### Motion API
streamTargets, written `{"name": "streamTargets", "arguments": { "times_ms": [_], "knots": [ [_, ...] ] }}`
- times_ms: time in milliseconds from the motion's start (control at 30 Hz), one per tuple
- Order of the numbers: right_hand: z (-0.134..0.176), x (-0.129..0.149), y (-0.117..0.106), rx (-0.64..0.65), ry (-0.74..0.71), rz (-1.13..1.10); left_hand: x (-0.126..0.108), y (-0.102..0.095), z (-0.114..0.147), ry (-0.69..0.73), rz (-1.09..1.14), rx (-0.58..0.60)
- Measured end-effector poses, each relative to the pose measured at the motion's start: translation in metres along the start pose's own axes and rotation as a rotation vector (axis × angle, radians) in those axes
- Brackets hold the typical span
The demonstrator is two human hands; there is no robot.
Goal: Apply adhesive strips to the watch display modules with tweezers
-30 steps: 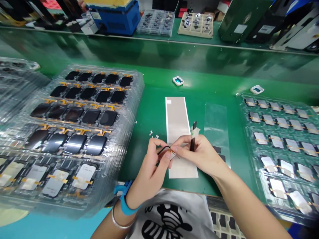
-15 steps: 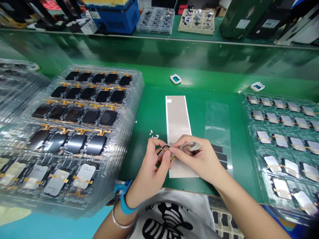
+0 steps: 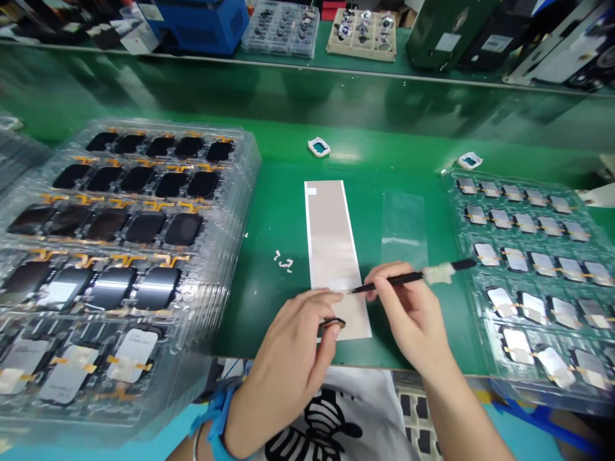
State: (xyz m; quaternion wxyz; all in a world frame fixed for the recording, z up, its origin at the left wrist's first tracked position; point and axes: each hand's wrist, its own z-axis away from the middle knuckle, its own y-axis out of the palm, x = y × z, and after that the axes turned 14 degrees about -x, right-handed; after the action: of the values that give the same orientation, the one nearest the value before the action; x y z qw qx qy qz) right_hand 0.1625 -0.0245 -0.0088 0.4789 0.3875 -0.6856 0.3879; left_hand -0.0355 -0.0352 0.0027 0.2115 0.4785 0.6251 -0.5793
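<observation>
My left hand (image 3: pixel 294 342) is closed on a small screen module (image 3: pixel 335 323), mostly hidden by the fingers; its dark edge shows between thumb and fingers. It hovers over the lower end of a long beige sheet (image 3: pixel 331 237) with white borders. In my right hand (image 3: pixel 414 317) are slim black tweezers (image 3: pixel 406 278) with whitish tape around their rear part. Their tip points left and lies close to my left fingertips, above the sheet. Whether the tip grips anything is too small to tell.
Stacked clear trays (image 3: pixel 240 186) with dark screens stand left; another tray (image 3: pixel 461 224) of silver-backed modules lies right. Small white scraps (image 3: pixel 284 262) and a clear film (image 3: pixel 403 224) flank the sheet. Two white-framed pieces, one here (image 3: pixel 319 147), sit behind. A shelf (image 3: pixel 230 59) runs across the back.
The tweezers have swung out from within my right palm to point at the sheet. My right hand has moved away from the module, and my left hand has turned over it. The view has shifted.
</observation>
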Motion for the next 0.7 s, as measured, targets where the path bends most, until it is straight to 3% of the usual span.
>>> {"name": "streamTargets", "arguments": {
  "times_ms": [167, 367, 700],
  "knots": [
    [0.008, -0.008, -0.007, -0.122, 0.009, 0.073, -0.011, 0.004, -0.001, 0.172, -0.167, 0.132],
    [0.009, -0.004, -0.014, -0.166, 0.013, 0.007, -0.014, 0.006, -0.004, 0.255, -0.210, 0.120],
    [0.013, 0.005, 0.030, -0.056, 0.142, 0.075, -0.013, 0.003, -0.001, 0.281, -0.433, 0.126]
  ]
}}
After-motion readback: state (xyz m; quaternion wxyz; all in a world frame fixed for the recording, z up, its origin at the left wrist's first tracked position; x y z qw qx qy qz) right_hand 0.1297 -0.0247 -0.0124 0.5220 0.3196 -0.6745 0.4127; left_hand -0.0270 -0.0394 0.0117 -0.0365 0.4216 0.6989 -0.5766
